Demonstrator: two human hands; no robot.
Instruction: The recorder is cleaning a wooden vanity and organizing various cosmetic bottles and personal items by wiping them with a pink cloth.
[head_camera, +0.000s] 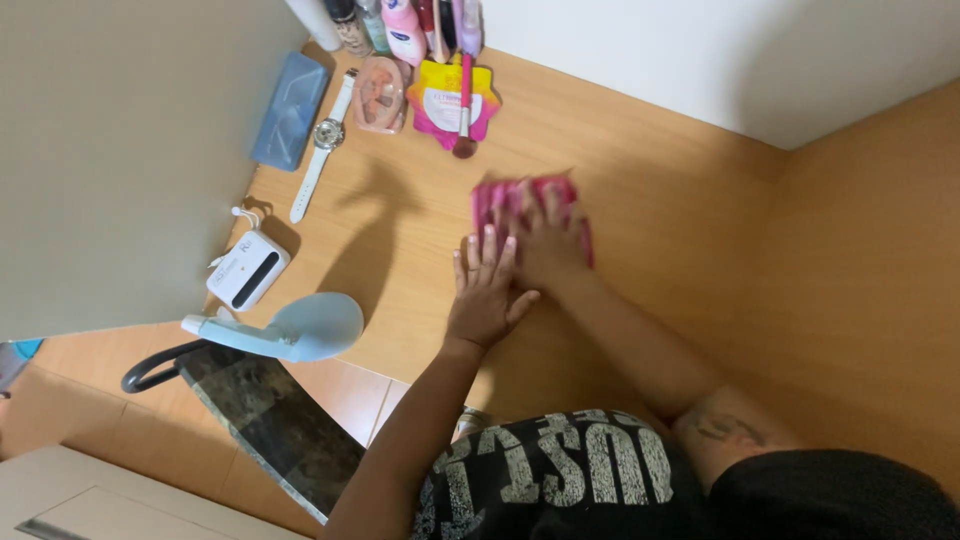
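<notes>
Both hands lie flat with no closed grip: the right hand (545, 240) presses with spread fingers on a pink cloth (530, 205) in the middle of the desk (680, 200), which keeps it against the wood. Just beside it, the left hand (485, 290) rests open. A watch (322, 140), bottles (400, 25) and a white box (248, 270) stand well apart along the wall.

Warm even light, soft shadows

Bare wooden desk (680, 200) lies open right of the hands; bottles (400, 25), watch (322, 140) crowd the back-left
</notes>
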